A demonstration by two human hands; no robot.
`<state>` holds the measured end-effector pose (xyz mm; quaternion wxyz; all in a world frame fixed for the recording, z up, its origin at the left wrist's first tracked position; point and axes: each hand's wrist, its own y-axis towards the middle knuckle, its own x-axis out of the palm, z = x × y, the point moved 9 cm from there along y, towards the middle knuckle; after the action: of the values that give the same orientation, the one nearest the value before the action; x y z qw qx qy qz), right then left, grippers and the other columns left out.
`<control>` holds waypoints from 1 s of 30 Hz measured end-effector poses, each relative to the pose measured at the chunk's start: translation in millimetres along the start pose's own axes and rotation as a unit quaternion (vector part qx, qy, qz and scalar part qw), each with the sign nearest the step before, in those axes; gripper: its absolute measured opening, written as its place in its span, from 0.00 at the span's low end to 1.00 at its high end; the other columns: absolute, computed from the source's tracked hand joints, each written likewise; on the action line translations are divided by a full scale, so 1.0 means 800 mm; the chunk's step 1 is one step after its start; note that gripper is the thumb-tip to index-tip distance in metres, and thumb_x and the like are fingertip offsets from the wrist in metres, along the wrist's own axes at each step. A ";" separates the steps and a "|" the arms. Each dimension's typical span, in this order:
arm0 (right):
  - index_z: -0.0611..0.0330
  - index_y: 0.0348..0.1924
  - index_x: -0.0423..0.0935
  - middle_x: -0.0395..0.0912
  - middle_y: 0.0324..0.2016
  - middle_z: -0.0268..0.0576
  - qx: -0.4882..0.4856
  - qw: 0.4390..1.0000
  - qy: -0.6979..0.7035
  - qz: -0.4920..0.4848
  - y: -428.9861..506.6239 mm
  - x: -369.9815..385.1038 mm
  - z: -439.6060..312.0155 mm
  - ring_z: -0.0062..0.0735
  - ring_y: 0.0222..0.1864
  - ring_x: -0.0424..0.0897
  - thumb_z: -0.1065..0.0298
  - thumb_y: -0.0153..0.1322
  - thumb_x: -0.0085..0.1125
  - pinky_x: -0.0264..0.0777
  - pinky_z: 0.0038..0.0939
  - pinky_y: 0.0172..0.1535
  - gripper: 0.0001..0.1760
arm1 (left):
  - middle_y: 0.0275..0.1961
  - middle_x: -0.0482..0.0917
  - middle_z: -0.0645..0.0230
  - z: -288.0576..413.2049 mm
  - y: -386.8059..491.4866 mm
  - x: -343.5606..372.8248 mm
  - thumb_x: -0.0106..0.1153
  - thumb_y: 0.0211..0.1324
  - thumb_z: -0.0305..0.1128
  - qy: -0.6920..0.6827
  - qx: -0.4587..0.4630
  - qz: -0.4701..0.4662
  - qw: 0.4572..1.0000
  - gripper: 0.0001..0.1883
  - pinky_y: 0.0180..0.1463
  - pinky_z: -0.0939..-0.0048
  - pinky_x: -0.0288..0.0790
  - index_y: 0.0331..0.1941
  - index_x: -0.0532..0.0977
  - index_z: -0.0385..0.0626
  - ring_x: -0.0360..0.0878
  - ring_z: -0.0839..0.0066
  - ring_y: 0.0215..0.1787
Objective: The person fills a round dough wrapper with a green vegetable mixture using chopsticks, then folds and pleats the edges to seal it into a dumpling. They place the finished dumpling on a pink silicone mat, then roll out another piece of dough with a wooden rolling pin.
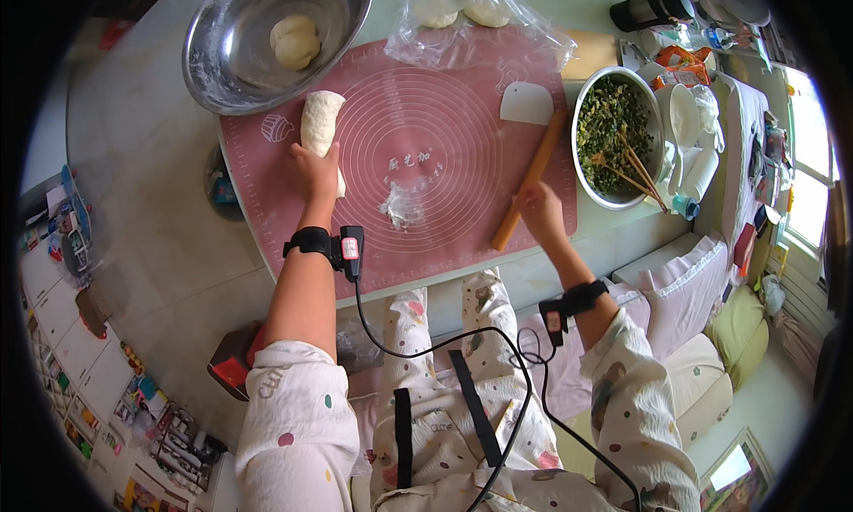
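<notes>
A thick roll of pale dough [321, 120] lies along the left side of the pink silicone baking mat [460, 245]. My left hand [316, 169] is wrapped around its lower half, and a bit of dough shows below the palm. On the mat's right side a wooden rolling pin [541, 151] rests at a slant. The fingers of my right hand [541, 209] close over the pin's middle. Beyond the pin's upper end is a white dough scraper [526, 103]. White flour [402, 205] is smeared near the mat's centre.
A large steel bowl [230, 72] at upper left holds a lump of dough [295, 43]. Dough pieces [486, 13] lie under a clear plastic bag [453, 49]. At right, a metal bowl [580, 122] contains chopped green filling [610, 132] and chopsticks [641, 169]. A cable [460, 344] hangs between my wrists.
</notes>
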<state>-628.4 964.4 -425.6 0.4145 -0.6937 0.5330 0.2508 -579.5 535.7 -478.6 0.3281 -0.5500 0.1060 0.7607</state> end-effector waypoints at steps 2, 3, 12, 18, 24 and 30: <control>0.62 0.30 0.73 0.75 0.28 0.49 -0.022 0.999 0.011 0.020 0.024 -0.009 -0.019 0.51 0.33 0.76 0.72 0.58 0.57 0.71 0.39 0.37 0.08 | 0.42 0.73 0.50 -0.003 0.007 0.005 0.65 0.42 0.44 -0.003 0.021 -0.045 0.999 0.30 0.46 0.55 0.69 0.43 0.67 0.35 0.74 0.53 0.44; 0.62 0.30 0.73 0.75 0.28 0.49 -0.022 0.999 0.025 0.004 0.036 -0.012 -0.024 0.51 0.35 0.75 0.73 0.58 0.55 0.71 0.40 0.38 0.08 | 0.41 0.74 0.50 -0.002 0.008 0.005 0.64 0.43 0.43 -0.005 0.036 -0.060 0.998 0.28 0.45 0.55 0.69 0.42 0.67 0.35 0.74 0.52 0.43; 0.64 0.46 0.71 0.70 0.44 0.55 -0.035 0.999 -0.032 0.008 0.130 -0.034 -0.043 0.53 0.44 0.73 0.73 0.58 0.56 0.69 0.39 0.47 0.22 | 0.41 0.75 0.65 0.040 -0.038 -0.052 0.55 0.54 0.29 -0.483 -0.072 -0.351 0.799 0.17 0.41 0.76 0.67 0.48 0.68 0.38 0.73 0.79 0.41; 0.61 0.57 0.59 0.60 0.56 0.52 -0.088 0.983 -0.164 0.006 0.184 -0.019 -0.054 0.55 0.57 0.63 0.76 0.53 0.61 0.62 0.39 0.58 0.39 | 0.45 0.72 0.65 0.074 -0.132 -0.048 0.62 0.51 0.32 -0.470 -0.037 -0.504 0.724 0.26 0.48 0.75 0.68 0.53 0.64 0.40 0.71 0.75 0.48; 0.56 0.56 0.60 0.60 0.54 0.51 -0.048 0.968 -0.244 -0.038 0.209 -0.011 -0.041 0.57 0.57 0.61 0.75 0.49 0.67 0.61 0.45 0.56 0.42 | 0.45 0.74 0.56 0.038 -0.172 0.021 0.60 0.46 0.26 -0.176 0.069 -0.418 0.888 0.25 0.51 0.66 0.67 0.51 0.65 0.39 0.74 0.62 0.47; 0.60 0.49 0.63 0.63 0.48 0.51 -0.129 0.957 -0.253 -0.058 0.209 -0.011 -0.070 0.53 0.54 0.63 0.72 0.48 0.68 0.61 0.46 0.54 0.37 | 0.51 0.70 0.55 0.035 -0.183 0.006 0.63 0.42 0.26 -0.083 0.168 -0.272 0.944 0.29 0.53 0.60 0.67 0.52 0.66 0.42 0.69 0.55 0.52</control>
<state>-794.9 907.3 -440.9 0.4569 -0.6847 0.3325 0.4602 -511.9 664.1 -443.5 0.6178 -0.4292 0.0514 0.6569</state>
